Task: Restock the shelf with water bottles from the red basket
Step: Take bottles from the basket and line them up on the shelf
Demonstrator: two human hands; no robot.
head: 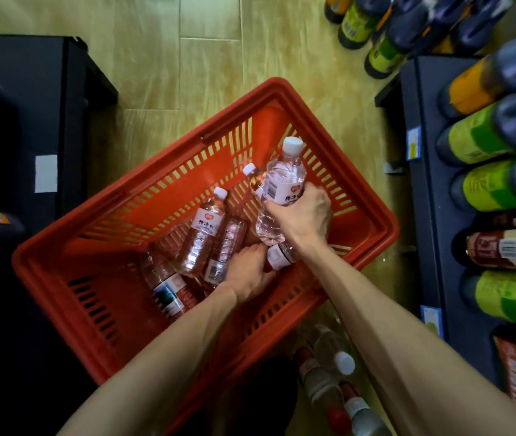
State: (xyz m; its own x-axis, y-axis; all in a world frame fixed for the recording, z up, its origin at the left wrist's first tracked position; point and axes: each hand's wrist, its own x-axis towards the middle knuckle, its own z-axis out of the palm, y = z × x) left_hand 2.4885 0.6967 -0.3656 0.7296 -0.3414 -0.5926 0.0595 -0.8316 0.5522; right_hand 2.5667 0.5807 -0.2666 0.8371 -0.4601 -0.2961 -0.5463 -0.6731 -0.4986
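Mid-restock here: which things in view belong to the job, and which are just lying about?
Job:
- red basket
- water bottle gripped by right hand
- bottles lying in the basket, left hand reaching among them
- shelf at right

Lying about:
- green- and orange-labelled bottles on the shelf
- dark unit at left
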